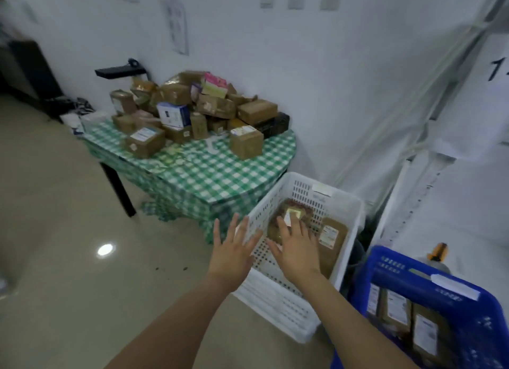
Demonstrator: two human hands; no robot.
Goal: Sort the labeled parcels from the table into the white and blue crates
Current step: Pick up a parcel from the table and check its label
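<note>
A white wall backs the table, piled with parcels. Left hand and right hand hover spread and empty over the white crate, beside the blue crate.

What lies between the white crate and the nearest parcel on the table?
In the head view, only bare green-checked tablecloth lies between the parcel and the white crate.
</note>
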